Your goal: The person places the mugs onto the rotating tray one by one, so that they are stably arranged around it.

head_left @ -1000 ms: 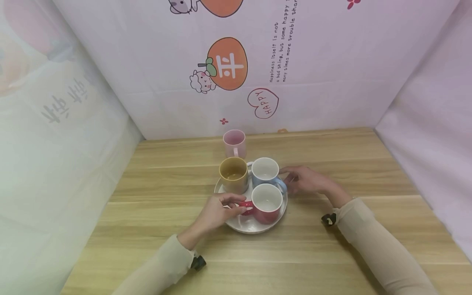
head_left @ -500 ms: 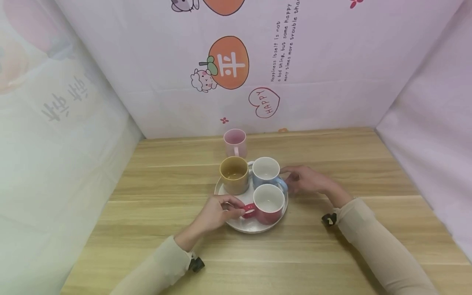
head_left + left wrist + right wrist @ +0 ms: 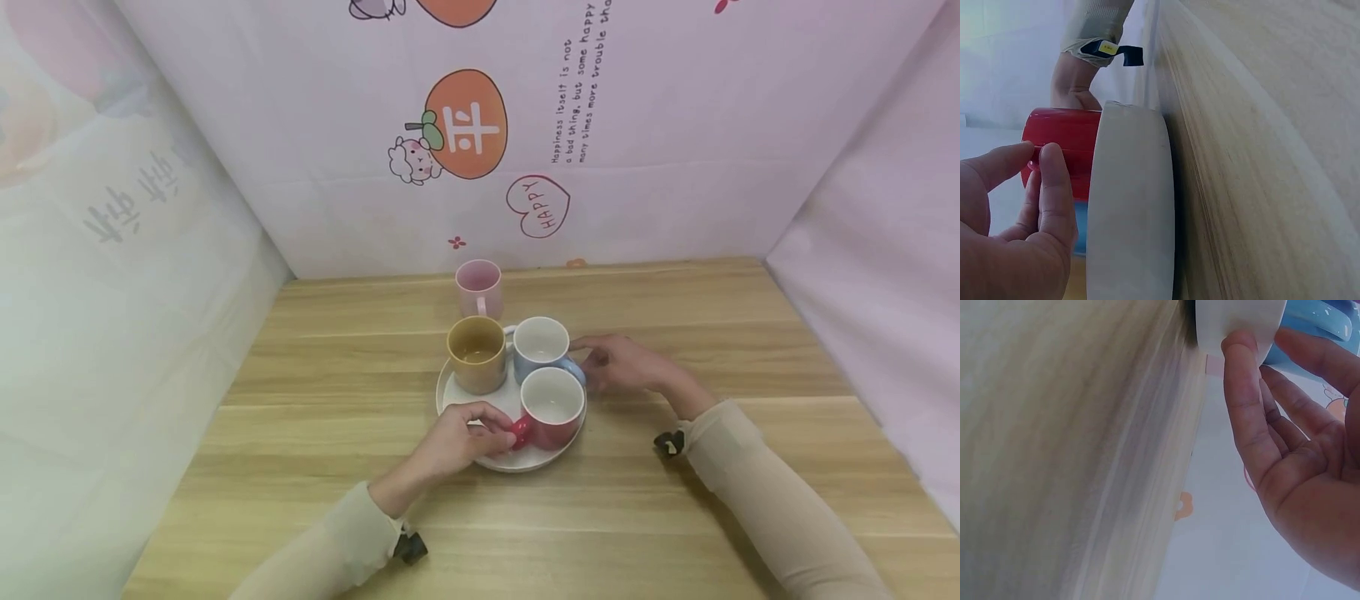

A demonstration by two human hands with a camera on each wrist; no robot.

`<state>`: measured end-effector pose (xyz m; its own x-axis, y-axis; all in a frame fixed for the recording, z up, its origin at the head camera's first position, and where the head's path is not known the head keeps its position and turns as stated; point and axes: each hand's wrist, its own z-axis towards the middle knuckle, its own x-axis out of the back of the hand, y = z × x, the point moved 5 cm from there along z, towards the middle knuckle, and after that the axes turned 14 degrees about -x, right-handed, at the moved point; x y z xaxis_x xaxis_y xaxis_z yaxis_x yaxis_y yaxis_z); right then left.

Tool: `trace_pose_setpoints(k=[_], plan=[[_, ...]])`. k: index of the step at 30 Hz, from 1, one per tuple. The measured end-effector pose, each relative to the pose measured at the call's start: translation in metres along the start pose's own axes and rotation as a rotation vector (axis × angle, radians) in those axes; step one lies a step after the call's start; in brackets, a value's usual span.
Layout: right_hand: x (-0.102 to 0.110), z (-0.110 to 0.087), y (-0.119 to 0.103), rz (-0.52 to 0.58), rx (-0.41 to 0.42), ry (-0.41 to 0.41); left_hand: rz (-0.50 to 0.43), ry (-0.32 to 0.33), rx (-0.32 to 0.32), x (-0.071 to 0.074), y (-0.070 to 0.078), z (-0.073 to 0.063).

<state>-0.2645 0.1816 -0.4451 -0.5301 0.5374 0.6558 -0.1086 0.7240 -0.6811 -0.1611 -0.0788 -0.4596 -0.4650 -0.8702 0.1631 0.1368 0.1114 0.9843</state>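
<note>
A red mug (image 3: 552, 408) with a white inside stands at the front right of a round white tray (image 3: 491, 460). My left hand (image 3: 468, 437) pinches its handle between thumb and fingers, as the left wrist view also shows. Behind it are a blue mug (image 3: 540, 350), its handle pointing right, and a yellow mug (image 3: 477, 358), both on the tray. At the tray's right side is my right hand (image 3: 622, 365). In the right wrist view its thumb (image 3: 1244, 394) touches the tray's wall, and a finger extends close to the blue mug.
A pink mug (image 3: 480, 292) stands on the wooden table (image 3: 337, 358) just behind the yellow mug. A printed white cloth (image 3: 645, 183) hangs at the table's back edge, with pale cloth on both sides.
My left hand has moved slightly right and turned the red mug, so its handle now points more toward the front. The right hand stays where it was.
</note>
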Motion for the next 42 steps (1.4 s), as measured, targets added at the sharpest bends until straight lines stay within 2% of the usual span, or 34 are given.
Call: trace_pose_setpoints(k=[9,14,23,28,31,35,39,42], plan=[[0.003,0.001,0.000,-0.027,0.035,0.011,-0.044,-0.012,-0.016,-0.002,0.003,0.000],[0.002,0.001,0.002,-0.033,0.023,0.011,-0.059,-0.007,-0.025,-0.005,0.003,0.001],[0.001,0.002,0.004,-0.039,0.002,0.017,-0.132,-0.031,0.006,-0.018,0.005,-0.002],[0.000,0.003,0.006,-0.038,-0.014,0.014,-0.160,-0.030,0.003,-0.020,0.005,-0.002],[0.000,0.003,0.006,-0.023,-0.028,0.008,-0.140,-0.036,-0.014,-0.019,0.006,-0.002],[0.000,0.003,0.007,0.006,-0.037,-0.005,-0.061,-0.037,-0.063,-0.013,0.009,-0.002],[-0.001,0.003,0.006,0.019,-0.037,-0.010,0.013,-0.017,-0.109,-0.005,0.013,-0.001],[-0.001,0.002,0.005,0.006,-0.037,-0.007,0.046,0.018,-0.118,0.003,0.015,-0.001]])
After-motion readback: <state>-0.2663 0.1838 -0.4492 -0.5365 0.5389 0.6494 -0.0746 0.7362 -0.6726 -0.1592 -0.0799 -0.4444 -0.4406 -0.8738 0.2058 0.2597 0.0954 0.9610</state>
